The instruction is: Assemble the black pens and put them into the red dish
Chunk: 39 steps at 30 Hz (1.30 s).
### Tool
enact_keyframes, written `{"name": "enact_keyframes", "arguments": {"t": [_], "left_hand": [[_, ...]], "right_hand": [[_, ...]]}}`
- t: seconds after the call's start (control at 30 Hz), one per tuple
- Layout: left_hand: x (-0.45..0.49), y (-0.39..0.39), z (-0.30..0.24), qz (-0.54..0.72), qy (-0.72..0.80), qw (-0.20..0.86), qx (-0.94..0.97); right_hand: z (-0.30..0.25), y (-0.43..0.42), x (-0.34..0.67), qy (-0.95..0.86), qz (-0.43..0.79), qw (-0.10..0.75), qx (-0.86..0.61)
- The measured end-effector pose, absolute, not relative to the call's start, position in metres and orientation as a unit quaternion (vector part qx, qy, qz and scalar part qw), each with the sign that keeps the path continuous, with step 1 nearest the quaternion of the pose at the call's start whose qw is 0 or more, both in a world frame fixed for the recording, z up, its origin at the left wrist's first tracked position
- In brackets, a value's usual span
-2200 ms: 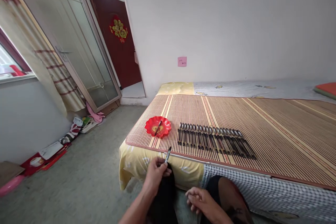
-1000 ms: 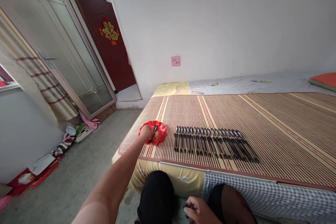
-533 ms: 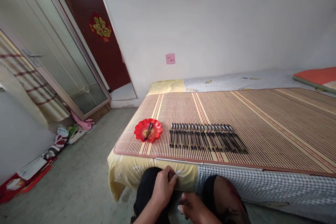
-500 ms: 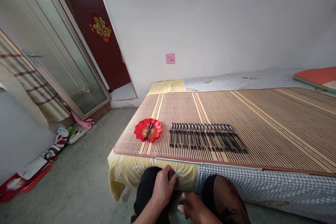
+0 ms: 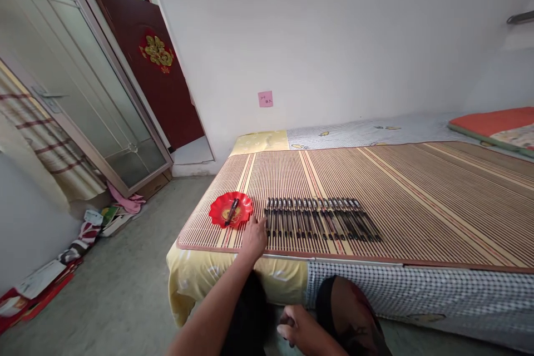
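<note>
A row of several dark pens [image 5: 321, 222] lies side by side on the striped bamboo mat [image 5: 417, 200] covering the bed. Left of the row stands a red scalloped plate [image 5: 240, 206] with pens [image 5: 231, 212] in it. My left hand [image 5: 254, 237] reaches over the mat's front edge, fingertips at the leftmost pen of the row; its fingers are bent and I cannot make out whether they hold it. My right hand [image 5: 302, 334] rests low between my knees, fingers curled, with whatever is in them hidden.
The bed has a yellow sheet [image 5: 196, 278] and a checked cover [image 5: 396, 295] hanging over its front. An orange cushion [image 5: 492, 122] lies at the far right. Papers and clutter [image 5: 75, 239] line the floor by the glass door at left.
My left hand put a pen into the red plate, drew back to my knee, and now reaches out to the left end of the pen row. The view has shifted slightly right.
</note>
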<state>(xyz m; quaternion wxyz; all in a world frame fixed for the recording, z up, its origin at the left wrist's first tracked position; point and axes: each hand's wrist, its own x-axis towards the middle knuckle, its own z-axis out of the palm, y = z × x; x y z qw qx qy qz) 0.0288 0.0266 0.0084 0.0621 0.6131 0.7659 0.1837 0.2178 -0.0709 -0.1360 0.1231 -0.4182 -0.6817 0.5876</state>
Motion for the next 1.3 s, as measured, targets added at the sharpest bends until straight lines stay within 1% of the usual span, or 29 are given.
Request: {"name": "enact_keyframes", "arguments": {"t": [0.17, 0.33, 0.77, 1.1, 1.3], "left_hand": [[0.028, 0.033, 0.001, 0.132, 0.77, 0.054, 0.623], [0.028, 0.037, 0.0, 0.106, 0.77, 0.049, 0.628], [0.026, 0.038, -0.003, 0.076, 0.773, 0.025, 0.63], [0.026, 0.04, -0.01, 0.066, 0.773, -0.026, 0.63], [0.024, 0.041, -0.009, 0.065, 0.76, -0.022, 0.647]], "right_hand": [[-0.138, -0.07, 0.218, -0.682, 0.588, 0.127, -0.416], [-0.142, -0.07, 0.216, -0.68, 0.588, 0.13, -0.419], [-0.151, -0.069, 0.214, -0.676, 0.596, 0.124, -0.416], [-0.158, -0.069, 0.217, -0.68, 0.596, 0.124, -0.409], [-0.156, -0.069, 0.219, -0.684, 0.589, 0.124, -0.411]]}}
